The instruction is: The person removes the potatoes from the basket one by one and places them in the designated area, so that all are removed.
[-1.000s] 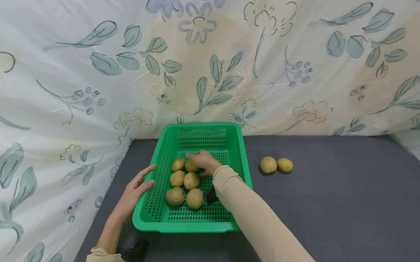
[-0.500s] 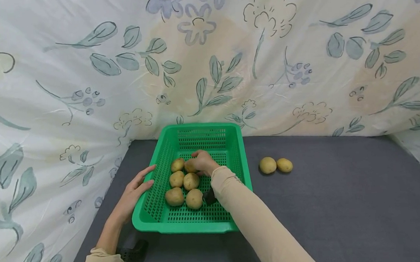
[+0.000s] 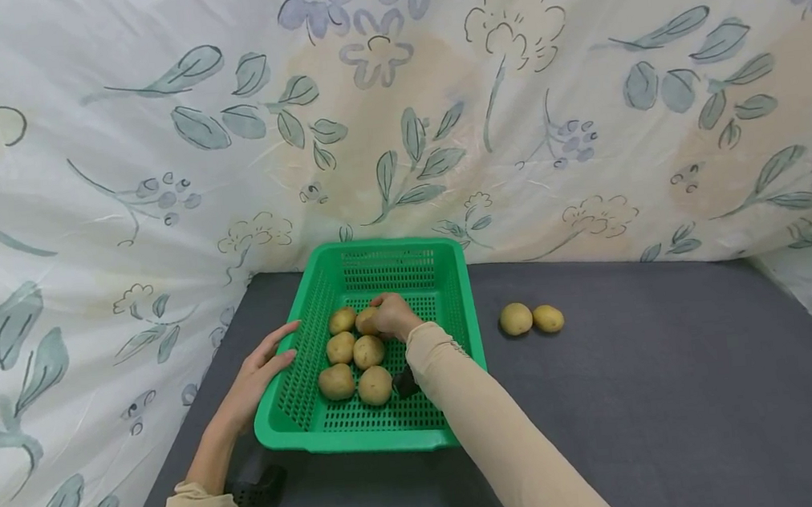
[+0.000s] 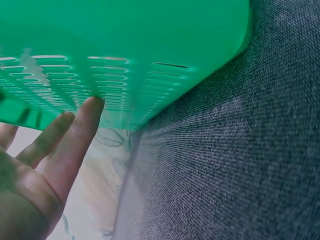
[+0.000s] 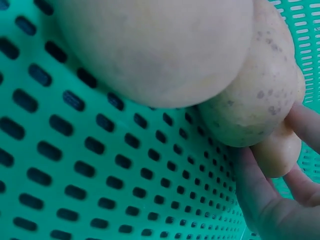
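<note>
A green perforated plastic basket (image 3: 379, 439) stands on the dark tabletop with several potatoes grouped on the left part of its floor. Inside it, my right hand (image 3: 395, 316) grips a potato (image 3: 366, 321) in the back row, beside another potato (image 3: 342, 319). In the right wrist view, fingers and thumb lie around that potato (image 5: 278, 156), partly behind a spotted potato (image 5: 257, 95) and a nearer one (image 5: 160, 50). At the basket's left side, my left hand (image 3: 257, 379) has its fingers extended, and the left wrist view shows fingertips (image 4: 93, 104) against the slotted wall.
Two more potatoes, a rounder one (image 3: 516, 319) and a smaller one (image 3: 548, 318), lie on the dark cloth-covered table (image 3: 650, 393) right of the basket. A floral curtain (image 3: 380, 127) hangs along the back and left edges, close behind the basket.
My right fingers have drawn back slightly over the potato in the back row, which stays nearly in place. My left hand and the basket hold their positions; the head view shifts a little.
</note>
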A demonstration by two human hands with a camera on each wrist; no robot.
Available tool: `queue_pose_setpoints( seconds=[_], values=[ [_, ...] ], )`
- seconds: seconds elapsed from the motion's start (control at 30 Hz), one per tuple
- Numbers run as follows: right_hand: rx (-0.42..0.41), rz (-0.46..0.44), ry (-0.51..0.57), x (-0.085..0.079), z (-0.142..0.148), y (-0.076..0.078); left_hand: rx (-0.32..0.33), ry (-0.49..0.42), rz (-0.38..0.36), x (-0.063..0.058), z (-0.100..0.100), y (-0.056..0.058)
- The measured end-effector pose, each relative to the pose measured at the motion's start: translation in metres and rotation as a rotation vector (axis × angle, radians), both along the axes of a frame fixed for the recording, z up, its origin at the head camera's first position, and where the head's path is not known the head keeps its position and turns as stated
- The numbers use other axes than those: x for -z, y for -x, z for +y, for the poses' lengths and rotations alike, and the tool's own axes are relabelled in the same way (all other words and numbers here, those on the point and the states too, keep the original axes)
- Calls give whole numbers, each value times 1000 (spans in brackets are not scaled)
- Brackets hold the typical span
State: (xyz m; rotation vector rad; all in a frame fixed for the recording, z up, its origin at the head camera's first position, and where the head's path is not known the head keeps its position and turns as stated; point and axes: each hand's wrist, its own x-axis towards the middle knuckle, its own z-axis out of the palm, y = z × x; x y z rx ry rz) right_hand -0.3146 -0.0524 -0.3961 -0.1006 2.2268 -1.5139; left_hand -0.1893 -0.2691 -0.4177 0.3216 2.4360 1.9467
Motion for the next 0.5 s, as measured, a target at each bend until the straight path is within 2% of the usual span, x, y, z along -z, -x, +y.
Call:
queue_pose_setpoints(
  seconds=[0.5],
  values=[
    [21, 33, -21, 3, 1, 4, 10, -8, 2, 1, -1, 1]
  ],
)
